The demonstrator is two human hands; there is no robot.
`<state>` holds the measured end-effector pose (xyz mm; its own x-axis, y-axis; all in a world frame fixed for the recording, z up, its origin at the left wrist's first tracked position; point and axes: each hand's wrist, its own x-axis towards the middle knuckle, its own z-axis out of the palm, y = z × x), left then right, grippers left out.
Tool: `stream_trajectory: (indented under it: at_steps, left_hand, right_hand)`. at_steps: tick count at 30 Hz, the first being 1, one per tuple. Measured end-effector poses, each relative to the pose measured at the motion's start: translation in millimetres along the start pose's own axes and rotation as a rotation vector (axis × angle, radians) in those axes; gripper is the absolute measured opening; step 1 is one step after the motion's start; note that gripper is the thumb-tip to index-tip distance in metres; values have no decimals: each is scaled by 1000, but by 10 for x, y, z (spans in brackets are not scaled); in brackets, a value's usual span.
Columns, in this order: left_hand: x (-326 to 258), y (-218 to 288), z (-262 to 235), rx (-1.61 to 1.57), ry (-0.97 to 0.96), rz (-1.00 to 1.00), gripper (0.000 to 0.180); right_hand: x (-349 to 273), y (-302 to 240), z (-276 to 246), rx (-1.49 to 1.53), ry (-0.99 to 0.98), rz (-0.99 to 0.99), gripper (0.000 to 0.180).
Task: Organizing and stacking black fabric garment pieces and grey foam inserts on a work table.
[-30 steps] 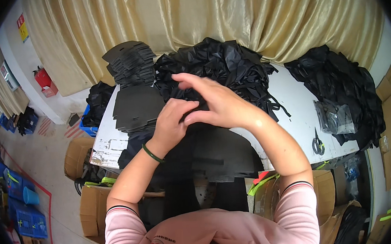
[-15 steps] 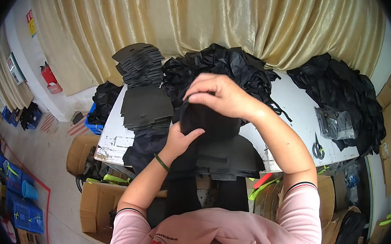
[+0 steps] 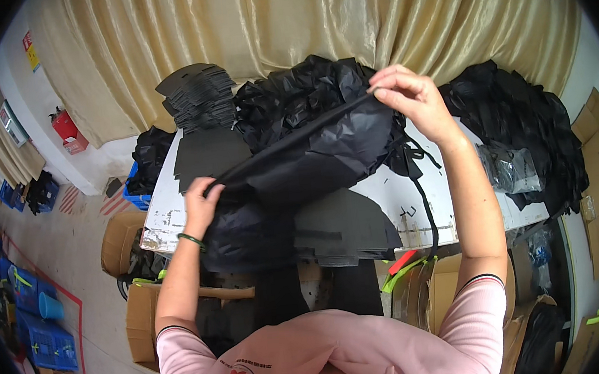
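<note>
A thin black fabric piece [image 3: 318, 158] is stretched slantwise between my hands, its upper edge pulled straight. My left hand [image 3: 203, 200] closes on its lower left end. At the upper right, my right hand [image 3: 409, 97] pinches the other end between thumb and fingers. More of the cloth hangs below my left hand, and a black strap [image 3: 426, 208] trails down over the table edge. Beneath the cloth, nearest me, lies a stack of dark grey sheets [image 3: 349, 229] with rounded tops. Other such stacks [image 3: 201, 99] stand at the table's far left, partly covered.
Heaps of black fabric lie on the white table [image 3: 415, 205], at the back [image 3: 292, 102] and right [image 3: 522, 121]. A clear plastic bag [image 3: 515, 168] sits beside the right heap. Cardboard boxes [image 3: 147, 321] stand below. Beige curtains [image 3: 285, 24] hang behind.
The dark sheet held close before me is no longer in my hands. Both hands have moved apart, right hand up and rightward, left hand leftward, with black fabric now stretched between them.
</note>
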<state>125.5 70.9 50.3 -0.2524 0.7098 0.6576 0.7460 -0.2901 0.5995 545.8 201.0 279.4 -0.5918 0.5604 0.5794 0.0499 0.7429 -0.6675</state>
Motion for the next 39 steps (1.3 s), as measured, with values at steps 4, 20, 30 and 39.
stream_trajectory:
  at_steps: [4, 20, 30, 39]
  left_hand:
    - [79, 275, -480, 189, 42, 114, 15]
    - [-1247, 271, -97, 314, -406, 185, 29]
    - [-768, 380, -60, 338, -446, 340, 23]
    - [-1020, 276, -102, 287, -574, 196, 29]
  right_hand:
    - [-498, 374, -7, -74, -64, 89, 8]
    - [-2225, 762, 498, -610, -321, 323, 22]
    - [-2046, 718, 386, -754, -612, 650, 22]
    - [-1848, 507, 1337, -498, -713, 183, 83]
